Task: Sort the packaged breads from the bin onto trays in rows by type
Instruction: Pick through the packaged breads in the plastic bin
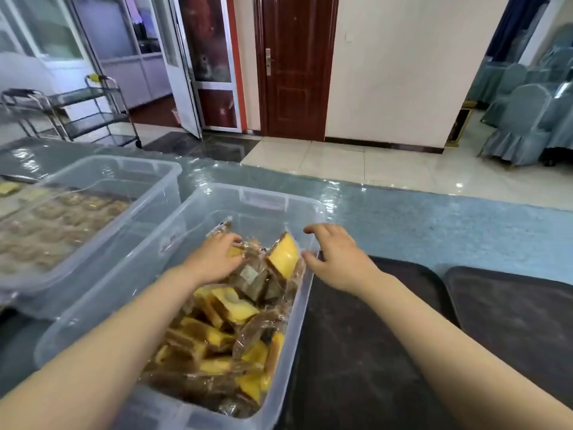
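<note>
A person's two bare forearms reach in from the bottom of the frame over a clear plastic bin (305,308) at lower centre, packed with wrapped breads (217,342), yellow slices and brown ones jumbled together in crinkled film. To its right, at lower right, two dark trays (356,367) lie side by side on the blue table (434,225), both showing no bread where they can be seen, so the sorting looks barely begun. Further in, the left hand (214,259) presses down on the far end of the heap, fingers curled over a wrapped piece, though whether it truly grips it cannot be told. The right hand (338,259) hovers just beyond the bin's right rim, fingers loosely bent and holding nothing, beside an upended yellow slice (283,254) that leans against the wall. The risks appear plain: slippery film could let a packet slide out of a shallow pinch; the mixed pile could send the wrong type to a row; tugging one piece from under others could tip that leaning slice over the rim; and a heavy press could crush soft bread. At the left edge stands a second clear bin (148,193) holding brown pieces. Beyond, a steel cart (93,113) stands at upper left and a dark red door (294,66) at top centre.
</note>
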Demonstrator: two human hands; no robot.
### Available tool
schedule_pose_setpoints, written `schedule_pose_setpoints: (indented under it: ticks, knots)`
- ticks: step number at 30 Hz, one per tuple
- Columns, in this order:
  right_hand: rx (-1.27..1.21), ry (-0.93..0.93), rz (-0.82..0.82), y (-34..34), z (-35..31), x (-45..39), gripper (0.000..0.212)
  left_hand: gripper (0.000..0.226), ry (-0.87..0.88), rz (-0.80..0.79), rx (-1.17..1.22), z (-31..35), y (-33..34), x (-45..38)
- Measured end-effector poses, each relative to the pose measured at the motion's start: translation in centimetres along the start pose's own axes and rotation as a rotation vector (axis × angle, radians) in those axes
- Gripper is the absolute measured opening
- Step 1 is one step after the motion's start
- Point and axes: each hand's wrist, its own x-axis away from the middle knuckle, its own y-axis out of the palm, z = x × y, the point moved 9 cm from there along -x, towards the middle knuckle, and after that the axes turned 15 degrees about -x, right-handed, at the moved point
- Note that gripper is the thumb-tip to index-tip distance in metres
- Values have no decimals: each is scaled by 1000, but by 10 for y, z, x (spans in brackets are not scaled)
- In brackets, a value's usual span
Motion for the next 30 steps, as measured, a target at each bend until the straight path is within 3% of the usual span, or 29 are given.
schedule_pose_setpoints:
  ticks: [6, 10, 14, 18, 22, 26, 28, 30]
  knots:
    - [175, 130, -304, 85, -10, -65, 53, 47, -11, -427, -176, -67, 48, 1]
    - [381, 181, -414, 130, -2, -92, 49, 43, 58, -490, -239, -70, 65, 3]
    - [495, 228, -477, 143, 12, -96, 53, 59, 85, -508, -271, -58, 75, 1]
    - [634, 233, -426, 136, 21, -97, 50, 78, 41, -535, -313, -63, 80, -1]
    - [764, 48, -330, 131, 4, -103, 39, 73, 23, -564, -329, -74, 72, -1]
    - [581, -181, -174, 122, -34, -102, 38, 67, -10, -563, -210, -84, 69, -3]
    - [442, -164, -156, 121, -48, -98, 38, 72, -29, -568, -106, -81, 76, -3]
    - [458, -87, -219, 130, -48, -91, 44, 83, -82, -570, 64, -75, 84, -3]
